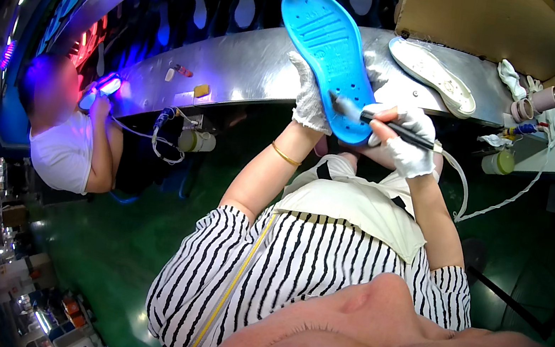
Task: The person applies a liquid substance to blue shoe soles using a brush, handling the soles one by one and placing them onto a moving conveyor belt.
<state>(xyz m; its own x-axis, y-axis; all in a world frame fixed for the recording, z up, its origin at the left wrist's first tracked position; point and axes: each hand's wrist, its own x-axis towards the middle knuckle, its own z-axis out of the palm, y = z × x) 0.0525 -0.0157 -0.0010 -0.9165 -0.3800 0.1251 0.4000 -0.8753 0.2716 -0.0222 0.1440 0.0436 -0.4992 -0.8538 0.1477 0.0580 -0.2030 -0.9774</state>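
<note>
A blue shoe sole (327, 55) is held up over the bench edge, its toe pointing away and its inner face with ridges and small holes toward me. My left hand (310, 99), in a white glove, is closed on the sole's left edge. My right hand (407, 146), gloved with bare fingertips showing, grips a brush (407, 133) with a black handle. A pale tube (462, 176) runs from the handle's end. The brush's bristles, slightly blurred, are over the heel half of the sole and seem to touch it. Beyond my right hand lies a white sole (434, 76).
A curved metal bench (235, 70) runs along the front, with dark racks of soles (246, 0) behind it. A cardboard box (486, 25), loose gloves (512, 79) and a green-lidded jar (498, 162) are at right. Another person (69, 149) works at left under bluish light.
</note>
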